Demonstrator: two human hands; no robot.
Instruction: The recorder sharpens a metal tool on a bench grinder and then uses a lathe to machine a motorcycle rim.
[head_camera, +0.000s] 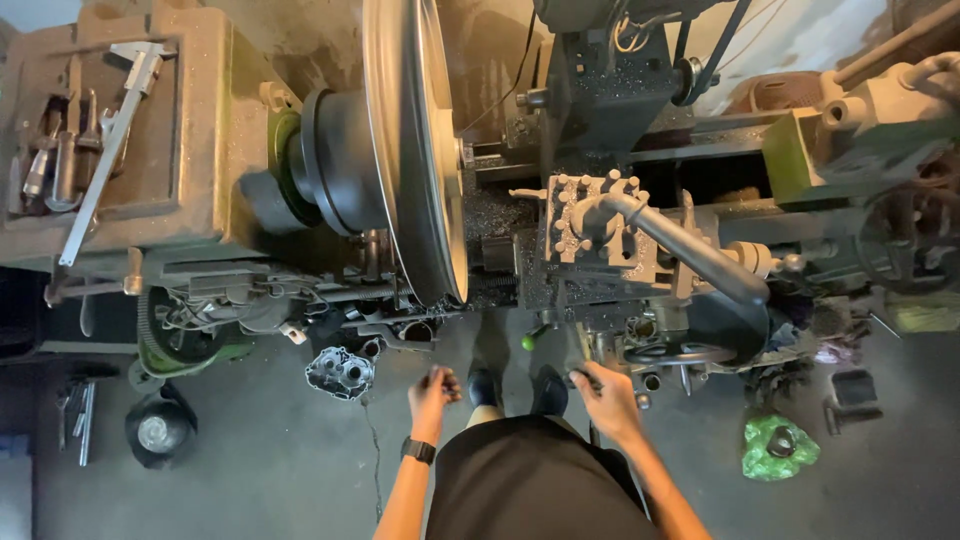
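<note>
Overhead view of a person standing at a metal lathe (600, 150) in a workshop. Left hand (432, 390) hangs free above the concrete floor (280, 460), fingers curled loosely inward and holding nothing; a dark watch (418, 450) sits on its wrist. Right hand (606, 398) reaches toward the front of the carriage, fingertips at a small lever (582, 378) just below the apron; whether they grip it or merely touch it cannot be told. Handwheel (680, 353) lies just right of that hand, and a green-knobbed lever (532, 338) just left of it. Large round faceplate (415, 150), seen edge-on, fills the centre, mounted on the headstock (150, 140). Tool post (595, 235) stands to its right, topped by a long grey handle (690, 250) slanting down toward the person. Calliper (110, 140) and several hand tools rest in a tray on the headstock top. Aluminium engine casing (342, 372) lies on the floor near the left hand; a green plastic bag (778, 447) lies on the floor to the right, well apart from the right hand. Black shoes (515, 388) show between the two hands.
</note>
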